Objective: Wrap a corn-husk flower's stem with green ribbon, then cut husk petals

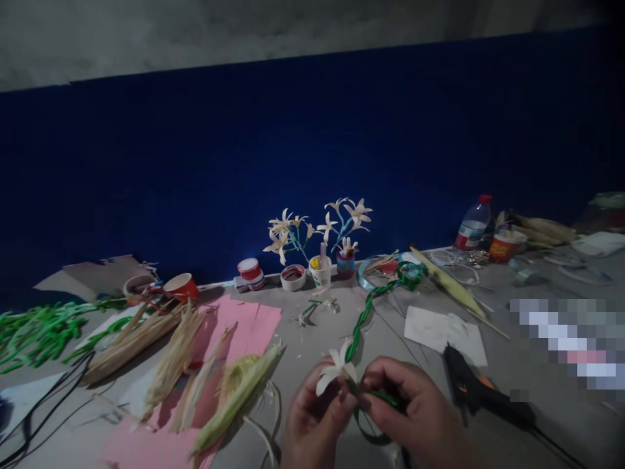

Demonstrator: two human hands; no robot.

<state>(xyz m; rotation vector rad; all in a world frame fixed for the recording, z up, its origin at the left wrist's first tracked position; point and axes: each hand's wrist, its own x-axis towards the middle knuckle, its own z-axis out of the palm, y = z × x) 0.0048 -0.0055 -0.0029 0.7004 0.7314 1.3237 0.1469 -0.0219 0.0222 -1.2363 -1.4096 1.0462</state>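
Low in the middle of the head view, my left hand (319, 410) pinches the base of a white husk flower (336, 370) between thumb and fingers. Close beside it, my right hand (403, 397) is closed on a green ribbon (362, 329) just under the petals. Twisted, the ribbon runs away from my fingers to a bunched green coil (411, 275) at the back of the table. A loop of it hangs below my hands. The flower's stem is mostly hidden by my fingertips. Right of my right hand lies a black glue gun (488, 394).
Dried corn husks (170, 355) and a green corn husk (239, 400) lie on pink paper (256, 332) at left. Finished flowers (286, 231) stand behind, near a paper cup (319, 270). A white card (444, 335), a bottle (472, 225) and green fuzzy stems (43, 332) are also on the table.
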